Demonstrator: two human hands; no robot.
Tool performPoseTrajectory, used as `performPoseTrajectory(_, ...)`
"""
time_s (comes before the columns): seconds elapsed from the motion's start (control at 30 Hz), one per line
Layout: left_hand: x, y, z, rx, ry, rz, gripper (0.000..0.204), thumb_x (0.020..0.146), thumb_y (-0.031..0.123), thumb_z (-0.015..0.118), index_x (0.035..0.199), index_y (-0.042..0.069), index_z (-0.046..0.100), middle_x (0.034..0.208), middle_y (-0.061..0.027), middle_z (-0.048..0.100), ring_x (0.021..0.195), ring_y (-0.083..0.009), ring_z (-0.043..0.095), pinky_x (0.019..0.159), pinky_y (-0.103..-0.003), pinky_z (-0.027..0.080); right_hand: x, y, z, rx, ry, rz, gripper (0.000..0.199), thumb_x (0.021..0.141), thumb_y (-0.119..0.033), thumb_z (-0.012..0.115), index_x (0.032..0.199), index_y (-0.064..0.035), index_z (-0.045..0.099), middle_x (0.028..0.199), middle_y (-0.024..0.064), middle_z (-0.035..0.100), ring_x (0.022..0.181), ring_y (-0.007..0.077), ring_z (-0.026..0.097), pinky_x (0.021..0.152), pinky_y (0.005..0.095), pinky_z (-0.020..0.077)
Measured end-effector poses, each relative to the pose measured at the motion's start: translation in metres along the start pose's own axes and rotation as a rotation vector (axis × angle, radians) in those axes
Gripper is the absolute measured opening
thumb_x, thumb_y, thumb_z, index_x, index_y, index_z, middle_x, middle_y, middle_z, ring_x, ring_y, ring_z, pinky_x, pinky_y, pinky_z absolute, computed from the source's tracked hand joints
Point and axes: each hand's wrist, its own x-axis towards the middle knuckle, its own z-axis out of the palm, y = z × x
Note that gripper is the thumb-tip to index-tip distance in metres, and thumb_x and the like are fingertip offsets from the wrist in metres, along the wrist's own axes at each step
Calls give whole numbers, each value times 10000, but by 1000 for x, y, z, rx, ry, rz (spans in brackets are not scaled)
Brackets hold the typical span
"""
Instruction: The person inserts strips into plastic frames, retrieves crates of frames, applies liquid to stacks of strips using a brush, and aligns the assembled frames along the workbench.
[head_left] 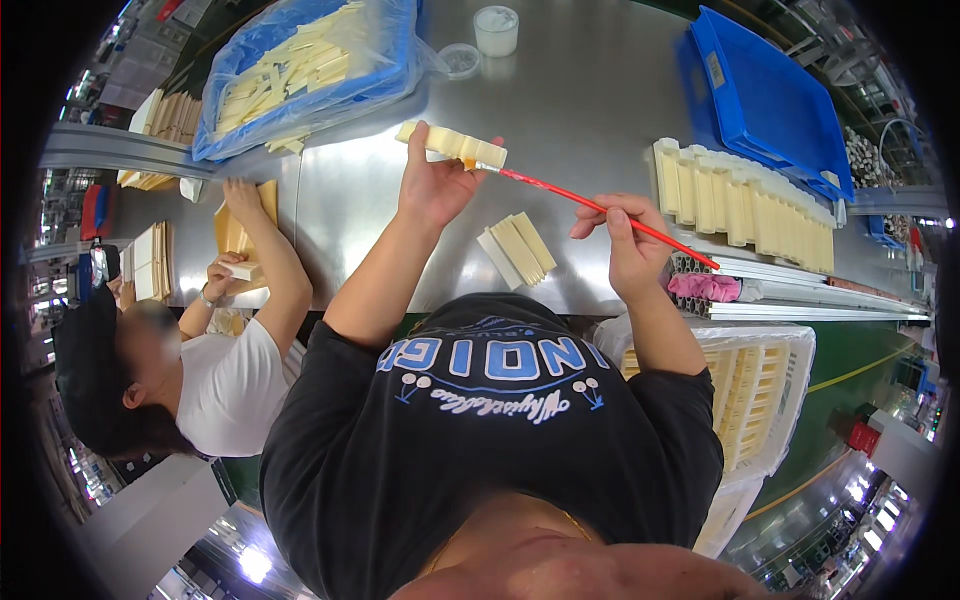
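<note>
My left hand (437,182) is closed around a cream-coloured ribbed strip piece (452,144), held up over the metal table. In my right hand (632,238) is a long red-handled brush (570,193), pinched between thumb and fingers. Its bristle end touches the right part of the cream piece, close to my left fingers. On the table below, between my hands, lies a small group of cream ribbed pieces (518,248). A white cup (496,32) of whitish contents stands at the far side, beside a clear round lid (459,61).
A blue bin (385,88) lined with plastic holds many cream strips at the far left. Rows of cream pieces (745,205) stand at right, before a blue tray (770,100). A pink cloth (705,287) lies by metal rails. At left, a co-worker (225,385) handles pieces.
</note>
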Motion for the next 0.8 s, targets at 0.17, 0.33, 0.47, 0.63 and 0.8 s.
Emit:
performPoseTrajectory(0.17,-2,4,5,-5,8,6,597,821,430,400,1137,-52,247,1137,-208,325,1082,-394,376,935,-429,323,-1,1,-2,7,17,5,142,855,-81,394,913,20,476,757,153,567,594,194,569,568,294,472)
performPoseTrajectory(0.33,-3,7,6,-7,3,18,619,820,434,397,1148,-69,243,1167,-217,324,1108,-393,352,949,-423,303,-2,3,-6,74,13,14,134,848,-51,409,922,38,476,799,152,566,639,182,576,588,272,470)
performPoseTrajectory(0.47,-4,12,6,-46,-38,37,630,822,424,401,1150,-80,214,1138,-217,322,1100,-395,355,940,-420,318,-1,3,-7,58,14,7,134,849,-54,408,920,38,474,797,152,566,634,183,576,588,275,472)
performPoseTrajectory(0.63,-3,17,3,-53,-82,49,663,821,419,415,1156,-97,167,1124,-219,308,1088,-401,361,938,-418,328,-2,3,-8,61,28,8,133,850,-59,406,914,37,473,791,154,568,629,185,576,585,279,474)
performPoseTrajectory(0.8,-3,17,3,-77,-67,35,674,818,428,416,1154,-101,168,1133,-224,303,1091,-403,357,940,-420,327,0,4,-8,56,39,12,133,851,-59,403,911,37,472,783,155,571,618,186,576,580,280,473)
